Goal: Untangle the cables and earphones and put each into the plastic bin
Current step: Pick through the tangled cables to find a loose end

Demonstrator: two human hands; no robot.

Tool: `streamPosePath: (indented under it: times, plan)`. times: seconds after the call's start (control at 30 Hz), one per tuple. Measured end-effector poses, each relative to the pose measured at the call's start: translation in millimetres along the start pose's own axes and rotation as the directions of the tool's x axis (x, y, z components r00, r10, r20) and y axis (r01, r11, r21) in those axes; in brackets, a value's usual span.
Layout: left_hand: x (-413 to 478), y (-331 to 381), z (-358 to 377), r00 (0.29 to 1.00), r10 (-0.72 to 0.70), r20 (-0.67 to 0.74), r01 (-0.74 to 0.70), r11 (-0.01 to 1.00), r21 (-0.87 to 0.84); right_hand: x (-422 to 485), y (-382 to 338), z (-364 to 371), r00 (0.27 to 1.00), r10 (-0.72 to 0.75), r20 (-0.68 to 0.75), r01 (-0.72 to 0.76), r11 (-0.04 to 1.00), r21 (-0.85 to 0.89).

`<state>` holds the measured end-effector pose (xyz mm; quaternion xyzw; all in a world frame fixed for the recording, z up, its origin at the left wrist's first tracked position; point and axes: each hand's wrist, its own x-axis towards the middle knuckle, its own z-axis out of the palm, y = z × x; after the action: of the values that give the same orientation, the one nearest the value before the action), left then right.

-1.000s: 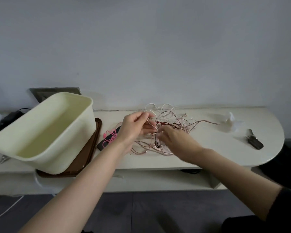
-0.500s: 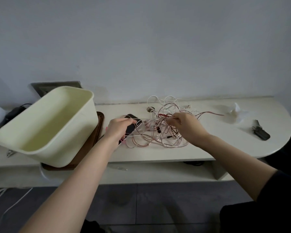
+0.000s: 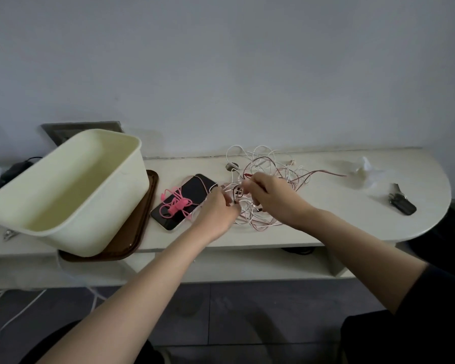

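Thin white and red cables (image 3: 268,169) knot loosely between both hands.

Plain grey-white wall (image 3: 221,61), pale rounded table (image 3: 352,224) set against it, lower shelf (image 3: 247,266) beneath, dark tiled floor (image 3: 234,316), dim even light
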<state>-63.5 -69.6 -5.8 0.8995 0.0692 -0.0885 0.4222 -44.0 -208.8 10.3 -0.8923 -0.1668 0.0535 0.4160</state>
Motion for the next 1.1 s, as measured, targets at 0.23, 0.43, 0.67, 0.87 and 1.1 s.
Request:
streamPosePath:
  times: [0.23,0.43,0.67,0.87,1.1]
  plan:
    - [6.0,-19.8,22.0,0.998,0.032,0.053,-0.034,0.999,0.036,3.0,8.1,-2.1,0.997,0.041,-0.068,-0.042,0.999,-0.018]
    - [-6.9,6.1,14.9,0.974,0.224,0.021,-0.221,0.972,-0.08,8.7,38.4,-14.9,0.964,0.128,-0.231,-0.236,0.812,-0.533]
    - [-9.4,19.1,-16.7,0.981,0.174,-0.092,-0.196,0.896,-0.399,2.2,11.9,5.2,0.944,-0.165,-0.287,0.136,0.984,-0.118]
    - [-12.7,26.7,-31.5,0.962,0.235,-0.141,-0.274,0.804,-0.528,-5.7,8.9,16.9,0.989,-0.145,0.013,0.145,0.989,-0.003]
    - [-2.3,15.8,-57.1,0.926,0.131,-0.355,-0.309,0.803,-0.51,-15.0,14.5,7.8,0.949,-0.206,0.239,0.264,0.933,-0.245]
